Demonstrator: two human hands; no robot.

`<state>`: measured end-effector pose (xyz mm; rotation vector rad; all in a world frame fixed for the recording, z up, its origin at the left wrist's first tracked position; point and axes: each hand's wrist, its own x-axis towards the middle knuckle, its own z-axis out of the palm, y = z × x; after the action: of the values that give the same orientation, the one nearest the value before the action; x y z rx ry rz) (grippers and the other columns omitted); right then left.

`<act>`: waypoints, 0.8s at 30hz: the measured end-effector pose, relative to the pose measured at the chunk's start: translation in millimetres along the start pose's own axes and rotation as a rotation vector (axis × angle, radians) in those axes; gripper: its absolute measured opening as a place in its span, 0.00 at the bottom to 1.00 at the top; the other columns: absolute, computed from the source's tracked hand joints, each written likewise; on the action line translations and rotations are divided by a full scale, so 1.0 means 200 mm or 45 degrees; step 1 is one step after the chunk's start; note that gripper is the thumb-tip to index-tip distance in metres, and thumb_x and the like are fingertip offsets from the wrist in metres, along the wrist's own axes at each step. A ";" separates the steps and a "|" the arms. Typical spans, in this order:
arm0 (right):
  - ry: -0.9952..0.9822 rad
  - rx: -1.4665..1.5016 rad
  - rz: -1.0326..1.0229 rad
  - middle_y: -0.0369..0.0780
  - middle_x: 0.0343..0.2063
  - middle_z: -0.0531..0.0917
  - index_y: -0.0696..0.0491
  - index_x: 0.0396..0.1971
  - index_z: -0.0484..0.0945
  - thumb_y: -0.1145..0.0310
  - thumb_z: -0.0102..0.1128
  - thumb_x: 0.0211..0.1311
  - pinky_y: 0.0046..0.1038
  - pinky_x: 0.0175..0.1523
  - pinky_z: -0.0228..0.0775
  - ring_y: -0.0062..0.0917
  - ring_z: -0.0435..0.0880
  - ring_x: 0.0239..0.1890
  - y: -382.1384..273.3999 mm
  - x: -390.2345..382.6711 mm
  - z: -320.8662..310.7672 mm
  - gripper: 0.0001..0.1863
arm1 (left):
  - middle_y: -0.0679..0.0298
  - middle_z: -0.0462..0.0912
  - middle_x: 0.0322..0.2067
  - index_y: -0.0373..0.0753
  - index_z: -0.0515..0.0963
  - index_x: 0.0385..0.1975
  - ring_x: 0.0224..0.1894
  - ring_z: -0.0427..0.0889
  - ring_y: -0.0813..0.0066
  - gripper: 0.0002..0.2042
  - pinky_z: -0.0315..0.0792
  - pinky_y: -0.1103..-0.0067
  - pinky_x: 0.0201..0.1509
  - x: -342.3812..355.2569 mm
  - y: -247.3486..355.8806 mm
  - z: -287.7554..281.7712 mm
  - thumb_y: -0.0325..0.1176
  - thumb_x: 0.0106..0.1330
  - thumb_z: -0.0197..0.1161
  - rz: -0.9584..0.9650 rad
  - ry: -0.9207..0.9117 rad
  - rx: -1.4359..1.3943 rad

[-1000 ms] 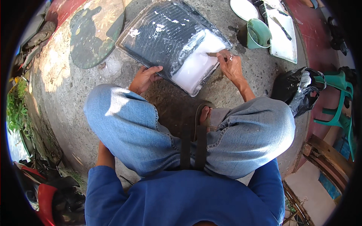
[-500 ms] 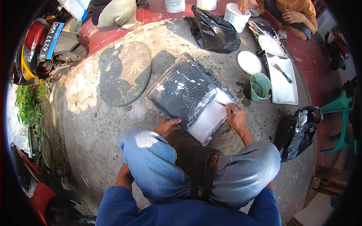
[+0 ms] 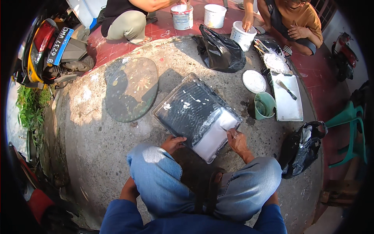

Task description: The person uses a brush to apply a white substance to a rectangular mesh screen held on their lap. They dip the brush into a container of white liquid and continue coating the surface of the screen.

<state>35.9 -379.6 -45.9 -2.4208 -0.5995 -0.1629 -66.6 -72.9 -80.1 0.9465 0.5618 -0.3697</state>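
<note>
A black paint tray [image 3: 183, 105] with a ribbed slope lies at an angle on the concrete in front of my knees. White paint [image 3: 210, 137] pools in its near right end, and white flecks dot the slope. My left hand [image 3: 173, 144] is closed on the tray's near left edge, thumb on top. Over the tray's right edge, my right hand [image 3: 239, 142] pinches a slim dark tool [image 3: 224, 129], its tip at the white paint. The fingers hide most of that tool, so its kind does not show.
To the right stand a green bucket [image 3: 264, 105], a white lid [image 3: 254, 81], a white tray [image 3: 289, 109] with a putty knife [image 3: 286, 90], and a black bag [image 3: 302, 152]. Ahead are another black bag [image 3: 224, 54], a round slab [image 3: 132, 89], white buckets [image 3: 215, 16] and two crouching people.
The view has tilted up, so the far buckets and people show more. My right hand with the tool has shifted slightly toward me along the tray; my left hand keeps its hold.
</note>
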 end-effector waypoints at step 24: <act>-0.016 -0.157 0.041 0.47 0.26 0.80 0.52 0.30 0.73 0.64 0.50 0.59 0.41 0.32 0.71 0.44 0.79 0.27 0.06 0.14 -0.06 0.08 | 0.58 0.76 0.41 0.32 0.65 0.47 0.45 0.76 0.67 0.20 0.72 0.66 0.45 -0.01 0.00 0.00 0.27 0.56 0.64 -0.014 0.059 -0.025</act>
<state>66.7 -385.0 -35.9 -2.5507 -0.5705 -0.1755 -67.4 -72.4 -78.5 0.9357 0.6119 -0.3521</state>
